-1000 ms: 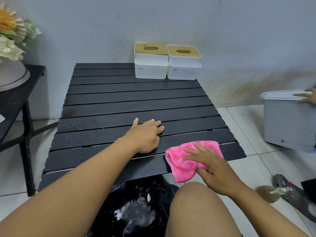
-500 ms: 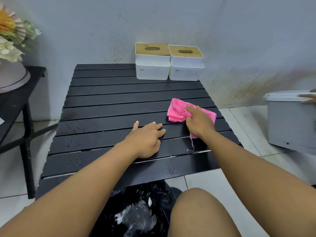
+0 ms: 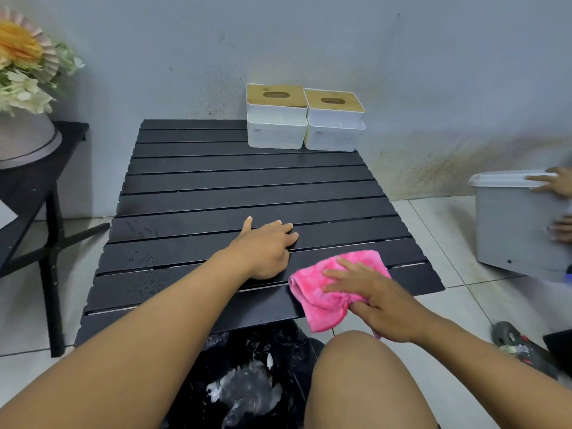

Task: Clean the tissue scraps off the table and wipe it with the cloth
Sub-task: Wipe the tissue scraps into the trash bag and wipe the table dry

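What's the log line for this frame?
phase: wiping | right hand: presses pink fluffy cloth at near edge | left hand: flat on black slatted table

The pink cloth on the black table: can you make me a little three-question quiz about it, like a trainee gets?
1. True or false: the right hand presses the fluffy pink cloth at the near right edge of the black slatted table.
2. How many white tissue boxes with wooden lids stand at the table's far edge?
3. Where do the water droplets sit? A: on the near left slats. B: on the far right slats. C: on the wall.

Key: 1 true. 2 two. 3 A.
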Motion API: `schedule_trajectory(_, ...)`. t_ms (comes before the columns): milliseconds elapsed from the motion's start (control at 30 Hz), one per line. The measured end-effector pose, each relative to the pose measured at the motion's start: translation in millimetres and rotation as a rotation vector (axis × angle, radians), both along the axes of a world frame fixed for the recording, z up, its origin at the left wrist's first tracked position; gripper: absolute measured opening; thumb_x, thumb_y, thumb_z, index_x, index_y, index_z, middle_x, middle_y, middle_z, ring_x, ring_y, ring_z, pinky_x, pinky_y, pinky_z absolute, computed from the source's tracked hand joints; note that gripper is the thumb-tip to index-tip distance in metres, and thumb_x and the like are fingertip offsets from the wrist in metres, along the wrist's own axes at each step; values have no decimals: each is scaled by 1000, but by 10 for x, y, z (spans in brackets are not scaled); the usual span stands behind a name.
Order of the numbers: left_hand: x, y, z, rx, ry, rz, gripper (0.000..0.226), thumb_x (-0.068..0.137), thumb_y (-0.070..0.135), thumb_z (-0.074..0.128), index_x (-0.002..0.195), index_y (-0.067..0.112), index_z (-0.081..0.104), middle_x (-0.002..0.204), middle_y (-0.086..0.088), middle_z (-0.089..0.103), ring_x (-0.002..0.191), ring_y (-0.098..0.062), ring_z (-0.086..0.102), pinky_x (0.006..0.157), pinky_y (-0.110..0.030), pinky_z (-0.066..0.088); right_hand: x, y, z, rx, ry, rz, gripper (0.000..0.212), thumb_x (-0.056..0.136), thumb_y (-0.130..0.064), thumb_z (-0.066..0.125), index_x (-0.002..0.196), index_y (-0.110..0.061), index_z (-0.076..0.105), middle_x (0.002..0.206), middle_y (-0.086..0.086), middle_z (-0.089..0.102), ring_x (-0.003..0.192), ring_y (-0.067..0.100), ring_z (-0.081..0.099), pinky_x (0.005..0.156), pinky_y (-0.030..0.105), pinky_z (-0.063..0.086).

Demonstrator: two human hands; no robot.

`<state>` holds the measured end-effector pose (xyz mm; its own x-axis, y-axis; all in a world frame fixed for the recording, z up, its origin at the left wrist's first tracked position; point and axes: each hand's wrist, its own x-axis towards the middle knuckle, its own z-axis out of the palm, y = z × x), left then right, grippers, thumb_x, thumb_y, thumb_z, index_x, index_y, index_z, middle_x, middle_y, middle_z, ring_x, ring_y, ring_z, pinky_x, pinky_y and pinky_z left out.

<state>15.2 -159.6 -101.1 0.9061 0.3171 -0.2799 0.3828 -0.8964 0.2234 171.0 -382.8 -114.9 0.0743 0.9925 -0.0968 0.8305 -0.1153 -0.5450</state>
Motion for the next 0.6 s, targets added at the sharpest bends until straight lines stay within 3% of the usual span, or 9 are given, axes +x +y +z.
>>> schedule_trajectory(100, -20, -23, -12, 27, 22, -8, 53, 99, 22, 30, 152, 21, 25, 162, 4, 15, 150, -16, 8, 113, -66, -1, 26, 85, 30, 4, -32, -35, 56, 88, -4, 52, 127, -44, 57, 142, -38, 34, 142, -10, 12, 117, 27, 15)
schedule_trajectory(233, -71, -63, -28, 41, -6, -12, 53, 99, 22, 30, 151, 20, 26, 162, 3, 17, 149, -16, 11, 114, -66, -1, 81, 390, 5, 51, -69, -171, 55, 91, -10, 48, 132, -47, 51, 140, -44, 27, 140, -12, 13, 110, 28, 24)
schedule_trajectory(333, -133, -87, 11, 33, -6, -16, 54, 96, 19, 30, 151, 19, 28, 159, 6, 22, 148, -16, 15, 114, -65, -3, 208, 725, -40, 83, -73, -301, 53, 90, -11, 46, 133, -42, 52, 146, -28, 37, 143, 1, 22, 115, 35, 26)
schedule_trajectory(433, -213, -115, 108, 66, 39, -19, 39, 95, 18, 31, 130, 13, 49, 134, 2, 45, 135, -19, 35, 114, -65, -1, 282, 986, -102, 75, -100, -442, 51, 92, -16, 45, 136, -40, 49, 150, -15, 39, 145, 10, 23, 113, 42, 31)
schedule_trajectory(500, -286, -136, 185, 89, 87, -21, 35, 94, 17, 32, 119, 13, 55, 115, 3, 48, 124, -20, 45, 115, -65, 2, 258, 1030, -141, 69, -106, -491, 51, 92, -18, 44, 138, -41, 47, 151, -16, 39, 145, 11, 23, 111, 42, 31)
schedule_trajectory(600, -418, -146, 289, 125, 213, -12, 37, 93, 19, 33, 121, 15, 57, 115, 3, 50, 121, -25, 50, 115, -64, 6, 122, 901, -150, 84, -120, -389, 54, 91, -15, 45, 137, -42, 46, 149, -18, 39, 144, 13, 26, 112, 41, 31)
